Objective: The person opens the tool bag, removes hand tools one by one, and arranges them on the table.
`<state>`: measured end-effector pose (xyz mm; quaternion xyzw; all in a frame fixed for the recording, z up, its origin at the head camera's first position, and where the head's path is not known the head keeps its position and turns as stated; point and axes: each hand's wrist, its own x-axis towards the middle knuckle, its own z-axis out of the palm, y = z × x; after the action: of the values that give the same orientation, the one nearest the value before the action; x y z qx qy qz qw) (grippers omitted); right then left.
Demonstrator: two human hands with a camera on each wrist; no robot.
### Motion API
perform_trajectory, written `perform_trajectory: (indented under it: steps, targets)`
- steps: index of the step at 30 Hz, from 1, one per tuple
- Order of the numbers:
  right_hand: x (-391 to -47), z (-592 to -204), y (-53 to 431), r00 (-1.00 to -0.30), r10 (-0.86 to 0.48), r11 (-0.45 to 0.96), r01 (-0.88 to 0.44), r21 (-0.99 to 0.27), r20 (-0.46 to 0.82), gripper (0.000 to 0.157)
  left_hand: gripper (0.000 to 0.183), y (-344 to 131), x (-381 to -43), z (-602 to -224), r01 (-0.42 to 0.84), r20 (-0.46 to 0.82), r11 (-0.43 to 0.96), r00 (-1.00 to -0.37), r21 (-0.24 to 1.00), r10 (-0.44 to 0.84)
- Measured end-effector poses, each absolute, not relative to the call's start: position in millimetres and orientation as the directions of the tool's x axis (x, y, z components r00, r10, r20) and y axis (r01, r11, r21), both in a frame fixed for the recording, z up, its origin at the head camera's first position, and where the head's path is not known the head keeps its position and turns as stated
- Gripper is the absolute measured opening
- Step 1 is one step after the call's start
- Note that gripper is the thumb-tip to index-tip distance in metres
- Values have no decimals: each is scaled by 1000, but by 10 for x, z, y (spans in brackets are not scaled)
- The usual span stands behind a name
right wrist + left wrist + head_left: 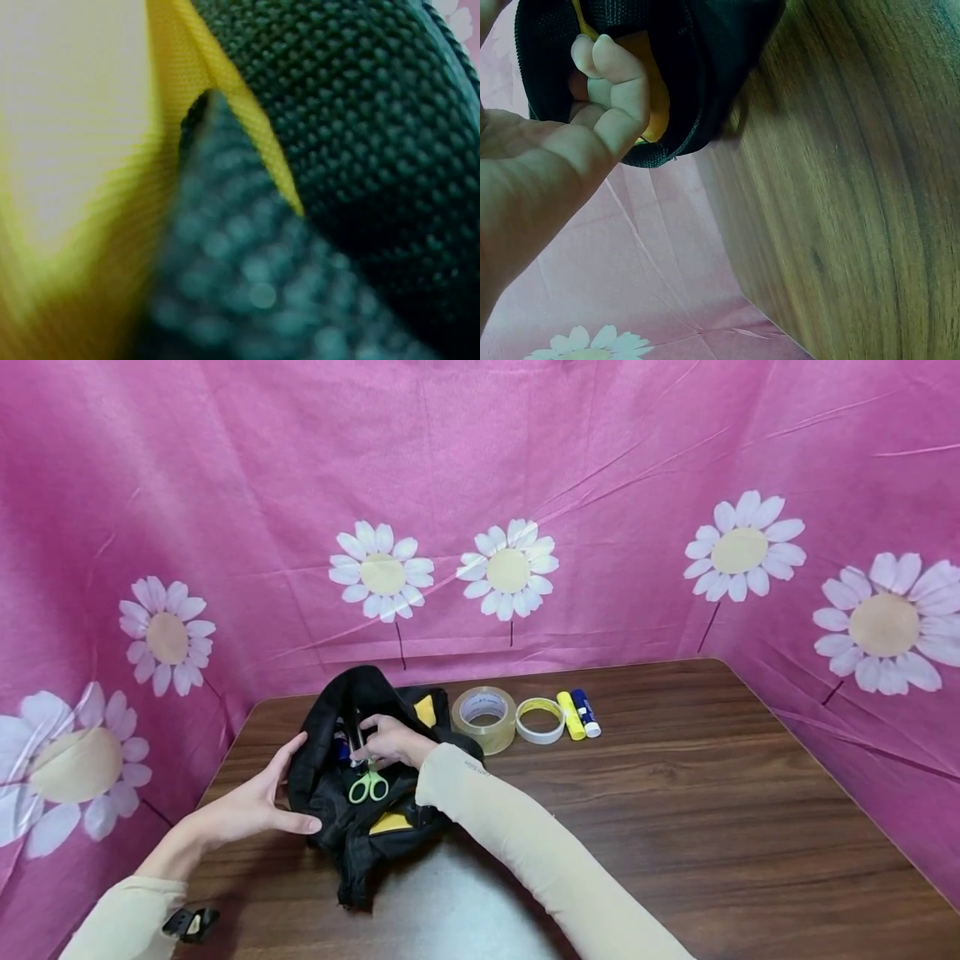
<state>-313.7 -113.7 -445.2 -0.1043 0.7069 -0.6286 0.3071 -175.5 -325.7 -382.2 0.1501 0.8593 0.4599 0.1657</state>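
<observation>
A black bag (315, 785) with yellow patches lies on its side at the left of the table, its mouth wide. My left hand (251, 797) holds the bag's left side, thumb along the near edge; in the left wrist view its fingers curl at the black fabric. Inside the bag mouth, my right hand (393, 743) has fingers and thumb at a dark shiny object (357, 732), whose kind is partly hidden. Green-handled scissors (368, 787) lie just below that hand, blades out of sight. Left of it shows a blue item (341, 742). Close black and yellow fabric (82, 225) fills the right wrist view.
To the right of the bag stand a wide roll of clear tape (492, 742) and a narrower white tape roll (542, 736). Next to them lie a yellow glue stick (572, 716) and a blue-and-white one (586, 713). A pink flowered cloth (615, 527) hangs around the wooden table (712, 793).
</observation>
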Motion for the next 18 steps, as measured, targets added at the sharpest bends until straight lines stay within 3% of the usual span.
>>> perform_trajectory:
  steps: [8, 18]
  targets:
    - [-3077, -4587, -1153, -836, -484, 171, 197, -965, -257, 58, 122, -3260, -1722, -3852, 119, -142, 551, -902, 826, 408]
    - [-3050, -4583, -1210, -881, -401, 295, 133, -946, -249, 53, 122, -3248, -1739, -3860, 126, -132, 538, -900, 834, 415]
